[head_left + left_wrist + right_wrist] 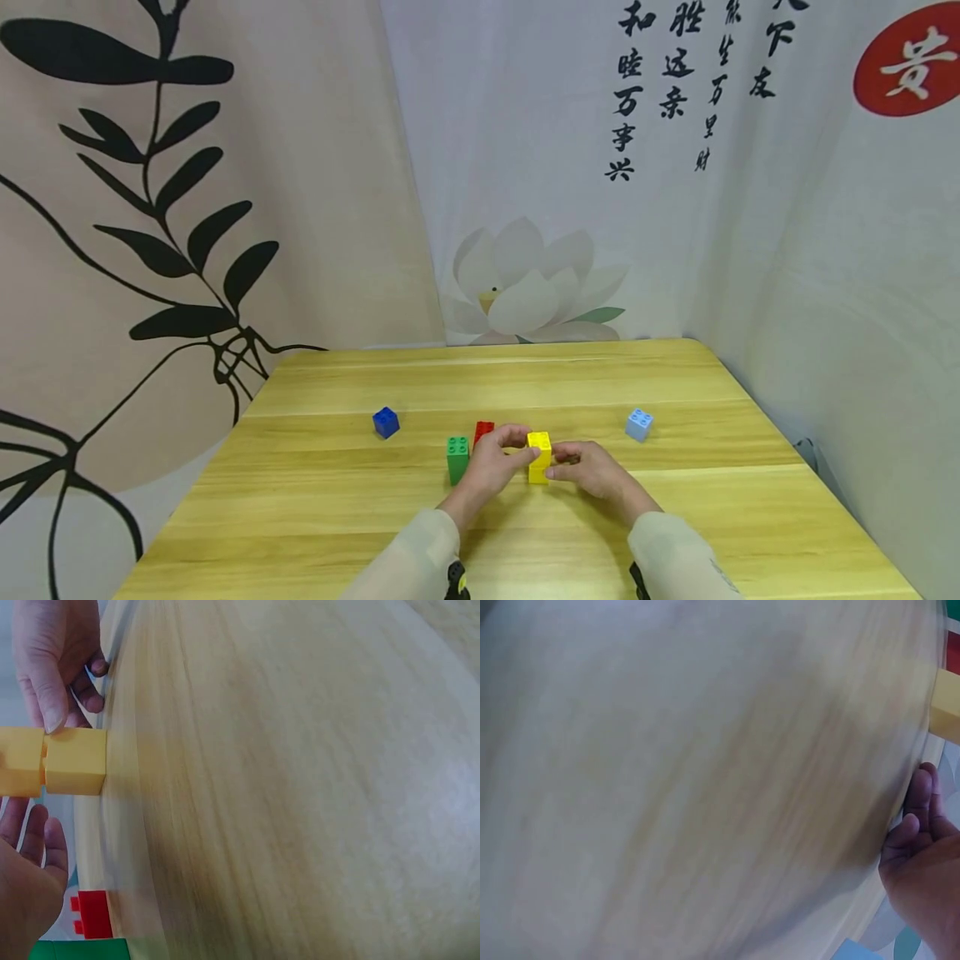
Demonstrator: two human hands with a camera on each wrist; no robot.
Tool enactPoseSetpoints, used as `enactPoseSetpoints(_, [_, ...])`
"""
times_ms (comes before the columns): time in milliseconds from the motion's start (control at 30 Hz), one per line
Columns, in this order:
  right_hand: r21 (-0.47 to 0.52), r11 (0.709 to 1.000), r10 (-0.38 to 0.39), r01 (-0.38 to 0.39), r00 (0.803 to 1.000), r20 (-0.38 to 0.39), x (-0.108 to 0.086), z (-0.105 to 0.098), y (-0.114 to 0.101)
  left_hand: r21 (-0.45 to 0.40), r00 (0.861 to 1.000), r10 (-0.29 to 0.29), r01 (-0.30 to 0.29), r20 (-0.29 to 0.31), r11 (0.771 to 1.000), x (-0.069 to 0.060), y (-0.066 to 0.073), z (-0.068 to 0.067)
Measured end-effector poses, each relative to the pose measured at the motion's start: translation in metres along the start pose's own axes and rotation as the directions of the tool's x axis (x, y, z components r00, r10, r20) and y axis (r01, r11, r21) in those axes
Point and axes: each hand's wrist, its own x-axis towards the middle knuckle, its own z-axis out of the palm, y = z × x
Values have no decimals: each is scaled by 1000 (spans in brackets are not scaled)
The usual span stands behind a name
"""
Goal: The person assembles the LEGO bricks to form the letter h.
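Observation:
Two yellow toy building bricks stand one above the other in the head view, and the left wrist view shows a narrow gap between them. My left hand (495, 462) pinches the upper yellow brick (539, 442), thumb in front and fingers behind. The lower yellow brick (537, 474) rests on the table. Right of it is my right hand (597, 475), fingers relaxed, its thumb tip at the lower brick's side. In the right wrist view the right hand's fingertips (924, 780) appear slightly apart from the yellow brick (946, 705).
Left of my left hand stands a green brick (457, 461), with a red brick (484, 428) partly hidden behind the hand. A dark blue brick (386, 422) lies farther left and a light blue brick (639, 424) to the right. Printed curtains hang behind the wooden table (337, 500).

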Motion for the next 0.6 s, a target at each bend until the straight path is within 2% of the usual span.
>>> enactPoseSetpoints(600, [11, 1000, 20, -19, 1000, -12, -1, 1, -2, 17, 1000, 10, -10, 17, 1000, 0, -2, -1])
